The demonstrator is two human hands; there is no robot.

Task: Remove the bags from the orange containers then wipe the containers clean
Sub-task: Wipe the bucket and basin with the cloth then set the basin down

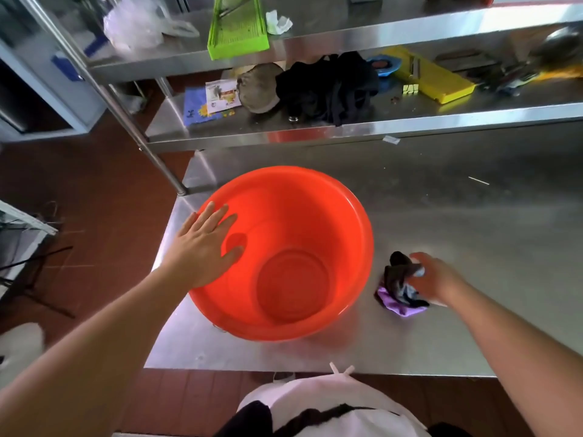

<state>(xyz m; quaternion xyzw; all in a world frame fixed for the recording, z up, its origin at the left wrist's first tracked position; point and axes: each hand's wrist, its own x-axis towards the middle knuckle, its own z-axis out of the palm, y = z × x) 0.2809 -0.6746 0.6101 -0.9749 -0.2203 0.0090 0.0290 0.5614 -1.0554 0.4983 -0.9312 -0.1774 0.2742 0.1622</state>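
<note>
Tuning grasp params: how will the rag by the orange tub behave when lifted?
The rag probably goes floppy: it lies crumpled in folds under the right hand. Likely light, thin cloth. Unlikely to slide on the steel table.

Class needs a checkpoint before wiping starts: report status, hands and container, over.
Left hand flat on orange container rim, fingers straight. Right hand gripping cloth on steel table. Container upright, no bag inside. Nothing blocking.
</note>
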